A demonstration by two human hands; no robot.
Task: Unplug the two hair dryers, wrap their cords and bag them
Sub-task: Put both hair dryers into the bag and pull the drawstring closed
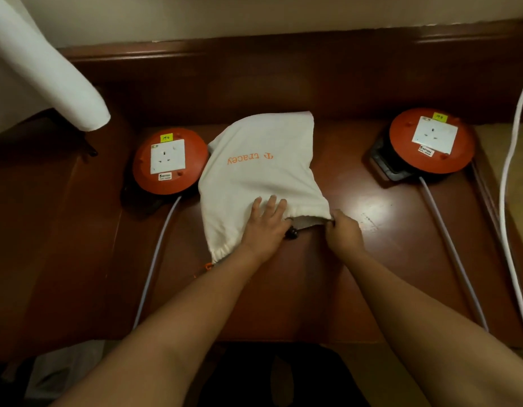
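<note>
A white cloth drawstring bag (260, 168) with orange lettering lies bulging in the middle of the dark wooden table (386, 259), its mouth toward me. My left hand (266, 227) presses flat on the bag near the mouth, fingers spread over the cloth. My right hand (343, 230) pinches the right side of the gathered rim. A small black part (291, 232) pokes out of the opening between my hands. The hair dryers are hidden inside the bag. An orange drawstring end (208, 267) shows at the bag's lower left corner.
Two orange cable reels with white sockets sit left (169, 161) and right (430, 141) of the bag; both sockets are unoccupied. Their grey cables (159, 254) (451, 248) run toward me. A white cord (509, 160) hangs at the far right. White fabric (43, 66) drapes at the upper left.
</note>
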